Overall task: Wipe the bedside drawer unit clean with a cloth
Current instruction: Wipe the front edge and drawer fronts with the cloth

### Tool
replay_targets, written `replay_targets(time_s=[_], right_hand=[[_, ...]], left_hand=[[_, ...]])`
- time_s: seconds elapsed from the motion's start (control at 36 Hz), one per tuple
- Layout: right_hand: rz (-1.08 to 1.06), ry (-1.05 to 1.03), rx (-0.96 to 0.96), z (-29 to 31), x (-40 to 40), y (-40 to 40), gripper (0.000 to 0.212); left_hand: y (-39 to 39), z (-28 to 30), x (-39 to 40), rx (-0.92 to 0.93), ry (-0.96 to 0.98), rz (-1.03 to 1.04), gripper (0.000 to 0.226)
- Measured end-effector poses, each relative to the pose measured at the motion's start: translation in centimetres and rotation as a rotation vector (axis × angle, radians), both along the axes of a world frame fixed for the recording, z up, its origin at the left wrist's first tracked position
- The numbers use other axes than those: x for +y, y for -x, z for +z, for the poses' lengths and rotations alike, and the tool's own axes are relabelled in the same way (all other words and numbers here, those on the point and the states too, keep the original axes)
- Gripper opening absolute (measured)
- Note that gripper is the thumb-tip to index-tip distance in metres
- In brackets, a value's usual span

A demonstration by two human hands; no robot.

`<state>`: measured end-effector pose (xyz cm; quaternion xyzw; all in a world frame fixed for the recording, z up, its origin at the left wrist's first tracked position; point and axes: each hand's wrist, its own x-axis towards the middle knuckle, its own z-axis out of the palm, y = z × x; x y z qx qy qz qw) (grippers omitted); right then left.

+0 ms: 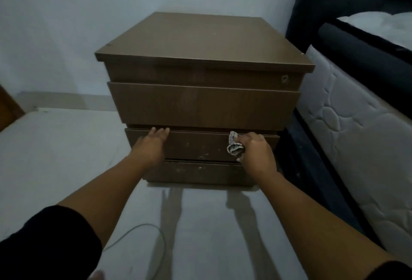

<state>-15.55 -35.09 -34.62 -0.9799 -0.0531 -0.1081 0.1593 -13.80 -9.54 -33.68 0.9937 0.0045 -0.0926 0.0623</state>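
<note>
A brown wooden bedside drawer unit (200, 101) stands on the floor against the wall, with several drawer fronts facing me. Pale specks mark the lower drawer fronts. My left hand (151, 146) lies flat against the left part of the third drawer front, fingers extended near its top edge. My right hand (256, 150) grips a crumpled patterned cloth (234, 146) and presses it on the right part of the same drawer front. A small round lock (284, 78) sits at the top right of the unit.
A white quilted mattress (356, 123) on a dark bed frame (312, 168) stands close to the unit's right side. A thin pale cable (142, 233) lies on the light floor in front. A wooden edge (9, 110) shows at far left.
</note>
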Motion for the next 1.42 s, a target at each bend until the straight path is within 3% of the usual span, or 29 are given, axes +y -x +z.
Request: replay_targets(time_s=[0.17, 0.36, 0.69, 0.83, 1.08, 1.19, 1.31, 1.42], right_hand=[[0.203, -0.046, -0.083, -0.3, 7.2, -0.4, 0.048], [0.418, 0.008, -0.151, -0.9, 16.0, -2.4, 0.04], [0.535, 0.201, -0.315, -3.3, 24.1, -5.2, 0.024], [0.603, 0.244, -0.394, -6.0, 25.7, -6.3, 0.034], [0.649, 0.328, -0.361, -10.1, 26.3, -6.6, 0.037], [0.624, 0.385, -0.145, -11.6, 26.2, -6.7, 0.007], [0.521, 0.484, 0.086, -11.9, 26.5, -6.1, 0.029], [0.586, 0.419, 0.018, -10.8, 25.2, -4.4, 0.025]], left_hand=[[0.3, -0.9, 6.4, -0.025, 0.022, 0.141, 0.076], [0.9, -0.9, 8.6, 0.016, 0.319, 0.227, 0.063], [-0.3, -0.7, 11.0, -0.1, 0.649, 0.397, 0.051], [-0.7, -1.6, 11.7, -0.109, 0.744, 0.428, 0.049], [-1.1, -2.9, 12.4, -0.105, 0.736, 0.405, 0.054], [-0.8, -3.0, 12.2, -0.105, 0.64, 0.332, 0.057], [-1.0, -2.9, 11.9, -0.154, 0.494, 0.177, 0.062], [-1.1, -3.0, 11.3, -0.119, 0.328, 0.087, 0.071]])
